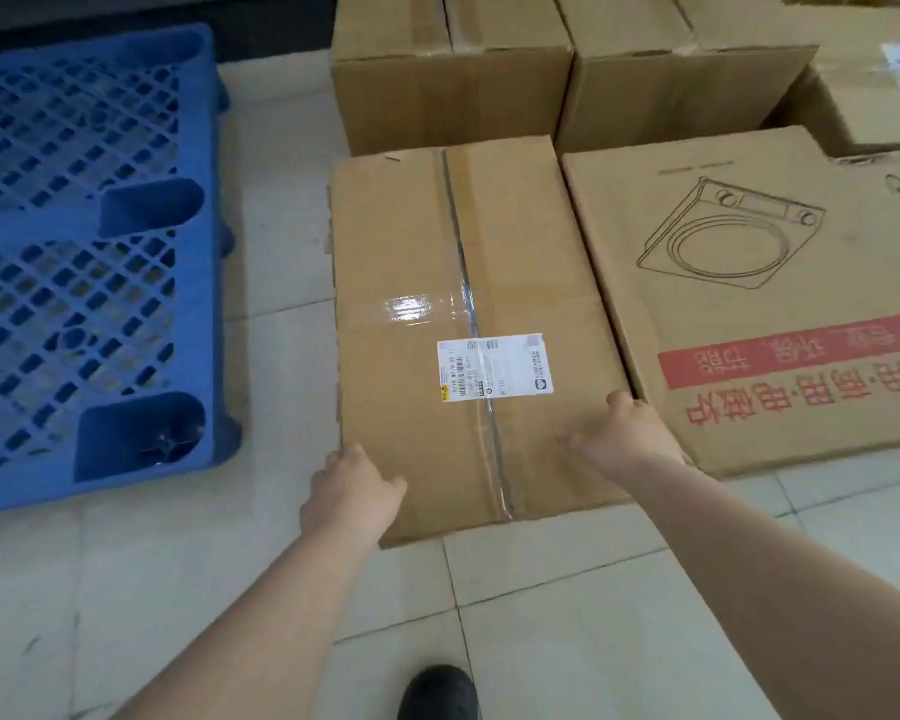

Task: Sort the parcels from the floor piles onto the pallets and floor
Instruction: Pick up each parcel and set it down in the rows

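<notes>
A taped brown cardboard parcel (411, 241) with a white shipping label lies on the tiled floor in the middle of the head view. My left hand (349, 493) grips its near left corner, fingers curled over the left edge. My right hand (624, 433) holds its near right edge, thumb on top and fingers down in the gap beside the neighbouring box. A blue plastic pallet (74, 252) lies to the left with nothing on it.
A large flat box (775, 304) printed with a washing machine drawing and red characters lies touching the parcel's right side. Two taller cartons (448, 90) (681, 85) stand behind. Another box (874, 90) sits at the far right. My dark shoe (437, 693) is at the bottom.
</notes>
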`<state>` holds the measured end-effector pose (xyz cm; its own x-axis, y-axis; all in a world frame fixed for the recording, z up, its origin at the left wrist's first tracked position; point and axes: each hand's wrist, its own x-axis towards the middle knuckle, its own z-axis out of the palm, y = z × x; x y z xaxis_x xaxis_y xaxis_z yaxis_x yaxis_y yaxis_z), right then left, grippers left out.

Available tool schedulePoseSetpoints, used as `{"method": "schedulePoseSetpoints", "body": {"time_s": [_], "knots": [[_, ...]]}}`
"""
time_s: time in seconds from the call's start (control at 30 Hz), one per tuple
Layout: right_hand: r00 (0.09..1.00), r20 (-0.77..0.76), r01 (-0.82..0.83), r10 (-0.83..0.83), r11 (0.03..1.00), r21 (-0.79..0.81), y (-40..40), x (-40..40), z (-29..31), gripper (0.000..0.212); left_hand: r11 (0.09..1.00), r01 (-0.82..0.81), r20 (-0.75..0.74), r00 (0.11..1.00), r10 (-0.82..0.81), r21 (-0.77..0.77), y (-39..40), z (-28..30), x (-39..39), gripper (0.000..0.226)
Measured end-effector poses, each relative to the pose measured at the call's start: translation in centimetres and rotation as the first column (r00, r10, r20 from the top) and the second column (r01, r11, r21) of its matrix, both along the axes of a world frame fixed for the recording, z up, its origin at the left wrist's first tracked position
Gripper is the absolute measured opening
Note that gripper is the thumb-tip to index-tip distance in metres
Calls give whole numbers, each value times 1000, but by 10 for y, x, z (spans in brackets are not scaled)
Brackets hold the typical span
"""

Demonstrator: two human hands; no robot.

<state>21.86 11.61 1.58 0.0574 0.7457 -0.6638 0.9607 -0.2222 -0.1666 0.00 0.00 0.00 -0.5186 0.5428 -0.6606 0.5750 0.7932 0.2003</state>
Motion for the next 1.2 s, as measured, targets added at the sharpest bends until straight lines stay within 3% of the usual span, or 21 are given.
{"method": "schedulePoseSetpoints", "body": {"time_s": [0.2,0.27,0.37,0.5,0.63,0.9,1.03,1.2], "knots": [[982,121,126,-144,981,144,12,-14,-39,104,946,-305,122,949,292,109,9,-45,-15,73],[965,115,218,-236,964,151,17,-19,-42,112,887,-443,213,886,412,130,19,-52,-22,73],[927,25,368,-374,922,117,25,-23,-44,103,766,-621,286,774,565,167,30,-61,-39,85],[860,-186,495,-475,865,81,21,-28,-49,101,749,-609,226,793,566,261,25,-53,-48,94],[858,-211,497,-467,860,117,0,-40,-31,99,781,-541,59,831,553,312,4,-18,-49,81],[872,-259,459,-416,879,132,-110,-66,91,105,736,-583,-38,774,631,344,-108,128,-64,70],[883,-316,401,-347,908,123,-161,-79,193,103,688,-602,-52,736,675,406,-174,238,-67,71],[902,-400,246,-161,954,173,-217,-100,349,98,544,-669,-7,627,779,507,-271,379,-64,74]]}}
